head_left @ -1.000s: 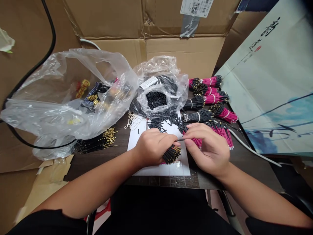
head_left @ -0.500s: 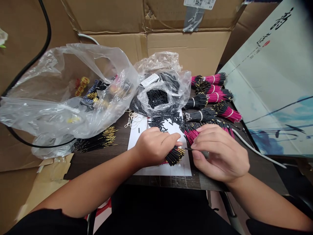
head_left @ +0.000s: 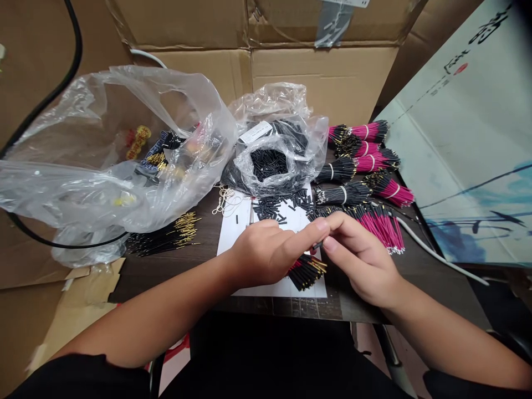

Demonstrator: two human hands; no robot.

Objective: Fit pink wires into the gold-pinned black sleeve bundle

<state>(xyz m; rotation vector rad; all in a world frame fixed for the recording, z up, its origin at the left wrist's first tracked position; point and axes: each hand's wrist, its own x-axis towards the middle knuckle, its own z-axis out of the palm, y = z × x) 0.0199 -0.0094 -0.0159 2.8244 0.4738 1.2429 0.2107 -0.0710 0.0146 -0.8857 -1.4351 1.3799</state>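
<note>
The left hand (head_left: 261,255) is hiding part of the wire bundle (head_left: 307,271). The right hand (head_left: 361,260) is covering a tiny black piece (head_left: 318,245), too small to see well. The cloudy plastic bag (head_left: 124,188) is blurring the things inside, and the top edge is cutting off the box label (head_left: 347,1).

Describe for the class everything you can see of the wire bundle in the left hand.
The wire bundle is a thick sheaf of thin wires with glossy black insulation, probably plastic, gripped in the left hand. Its free end fans out toward the lower right, and small gold-coloured metal tips show on the wires there. A little pink or red shows among the black near the fingers. The rest is hidden in the fist. The bundle lies tilted over a white paper sheet, but whether it touches the sheet cannot be told.
</note>
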